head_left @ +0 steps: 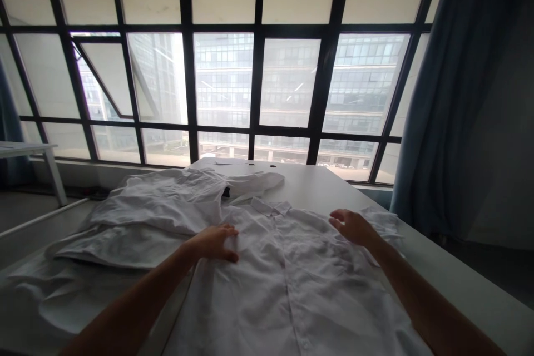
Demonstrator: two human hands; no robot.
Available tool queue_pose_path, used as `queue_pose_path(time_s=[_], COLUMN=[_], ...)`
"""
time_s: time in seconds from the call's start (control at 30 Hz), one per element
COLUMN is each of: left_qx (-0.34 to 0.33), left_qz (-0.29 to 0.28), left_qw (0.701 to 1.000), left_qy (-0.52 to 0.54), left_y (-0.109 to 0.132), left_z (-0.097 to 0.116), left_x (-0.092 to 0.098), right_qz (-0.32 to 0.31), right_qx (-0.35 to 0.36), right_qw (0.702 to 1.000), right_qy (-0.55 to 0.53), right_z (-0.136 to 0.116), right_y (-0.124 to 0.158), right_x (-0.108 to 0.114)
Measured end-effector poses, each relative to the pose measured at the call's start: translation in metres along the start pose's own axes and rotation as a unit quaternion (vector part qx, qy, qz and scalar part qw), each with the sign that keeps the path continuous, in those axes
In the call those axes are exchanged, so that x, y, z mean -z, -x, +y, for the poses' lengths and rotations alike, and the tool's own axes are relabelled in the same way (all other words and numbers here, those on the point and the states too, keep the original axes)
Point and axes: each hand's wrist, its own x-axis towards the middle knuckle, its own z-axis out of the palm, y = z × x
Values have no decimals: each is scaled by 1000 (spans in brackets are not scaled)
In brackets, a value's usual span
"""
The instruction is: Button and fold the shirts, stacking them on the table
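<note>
A white button-up shirt (258,267) lies front side up before me, its collar at the far end and its button placket running toward me. My left hand (214,242) is at the shirt's left side, thumb and fingers apart over the cloth. On the opposite side, my right hand (354,226) is near the right shoulder, fingers stretched out and holding nothing I can see. Whether its fingertips touch the fabric is unclear. Bunched white cloth (381,222), apparently the right sleeve, lies beyond that hand.
More white shirts (158,200) lie in a rumpled heap on the left, with a small dark patch at its right edge. The white table (308,183) reaches toward a gridded window (225,78). A blue curtain (442,105) hangs right; another white table (25,148) stands left.
</note>
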Motion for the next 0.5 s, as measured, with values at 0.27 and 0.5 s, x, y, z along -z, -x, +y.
queue_pose_path(time_s=[0.27,0.5], left_qx=[-174,-241], left_qz=[55,39], left_qw=[983,969], left_qy=[22,25], left_y=[-1,-12], left_z=[52,51], left_x=[-21,-31], right_qz=[-185,-304], right_qx=[87,22], right_qw=[975,949], right_qy=[88,84], right_z=[-150,-166], right_y=[43,25], right_x=[-44,-50])
